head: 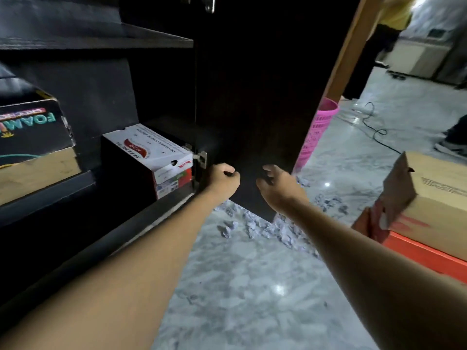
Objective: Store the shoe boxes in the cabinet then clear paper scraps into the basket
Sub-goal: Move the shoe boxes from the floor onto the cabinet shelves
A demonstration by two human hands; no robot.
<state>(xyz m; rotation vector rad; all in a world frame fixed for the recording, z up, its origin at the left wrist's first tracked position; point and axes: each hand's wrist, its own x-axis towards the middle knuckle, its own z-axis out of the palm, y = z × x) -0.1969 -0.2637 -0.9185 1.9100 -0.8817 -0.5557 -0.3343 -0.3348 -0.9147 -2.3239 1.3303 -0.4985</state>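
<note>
A white and red shoe box (156, 152) lies on the bottom shelf of the dark cabinet (101, 41), at its right end. A black box with coloured lettering (32, 132) sits to its left. My left hand (223, 176) hangs in front of the open cabinet door (252, 97) with curled fingers that hold nothing. My right hand (276, 185) reaches toward the same door with loose, spread fingers, also holding nothing. Crumpled paper scraps (265, 228) lie on the marble floor under the door. The pink basket (316, 132) stands behind the door.
A brown cardboard shoe box (434, 198) rests on an orange box (424, 253) at the right. A black cable (374, 130) runs over the floor. Another person's shoe (449, 147) and legs show at the far right.
</note>
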